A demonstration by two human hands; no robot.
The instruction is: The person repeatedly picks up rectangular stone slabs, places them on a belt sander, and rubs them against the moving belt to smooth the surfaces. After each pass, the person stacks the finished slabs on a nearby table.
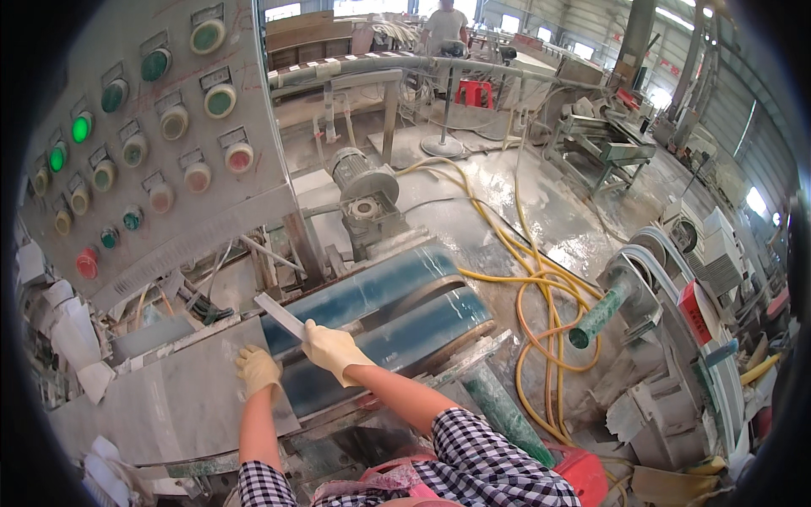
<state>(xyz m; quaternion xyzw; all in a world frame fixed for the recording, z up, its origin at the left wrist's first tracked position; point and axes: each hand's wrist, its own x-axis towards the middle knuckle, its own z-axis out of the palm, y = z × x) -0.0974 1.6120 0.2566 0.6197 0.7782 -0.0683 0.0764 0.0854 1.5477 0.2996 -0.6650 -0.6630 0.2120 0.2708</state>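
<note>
Both my hands wear pale yellow gloves. My right hand [333,348] grips the near end of a narrow, flat, light grey strip [279,316], which slants up and to the left above the blue conveyor belts [372,291]. My left hand [258,370] lies with its fingers spread on the right part of a wide, flat grey slab [186,384]. That slab reaches to the left end of the belts. Parts of the belts are hidden under my right hand and forearm.
A tilted grey control panel [169,135] with several round buttons rises at the upper left. Beyond the belts stands a motor [363,182]. Yellow hoses [549,291] lie coiled on the wet floor. Green rollers [600,317] stand to the right. Someone [445,29] stands far back.
</note>
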